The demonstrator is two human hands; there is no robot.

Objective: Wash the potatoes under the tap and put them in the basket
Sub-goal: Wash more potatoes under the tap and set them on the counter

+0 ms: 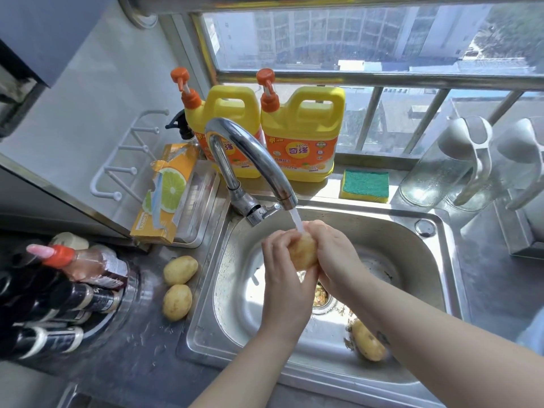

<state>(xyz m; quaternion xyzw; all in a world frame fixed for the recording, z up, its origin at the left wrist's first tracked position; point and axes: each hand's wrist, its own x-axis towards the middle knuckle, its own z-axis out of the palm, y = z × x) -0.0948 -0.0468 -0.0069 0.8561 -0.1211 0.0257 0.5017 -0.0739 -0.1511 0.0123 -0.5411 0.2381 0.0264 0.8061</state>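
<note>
My left hand [284,260] and right hand [334,254] clamp one potato [304,253] under the tap [250,154]; three others look unwashed, no basket in sight

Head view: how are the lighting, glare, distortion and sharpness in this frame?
Head view: strong daylight comes in through the window; there is glare on the sink basin and the tap; wide-angle distortion bows straight lines near the borders; the bottles at lower left lie in shadow; the potato gripped by the left hand and right hand is well lit and fairly sharp.
</note>
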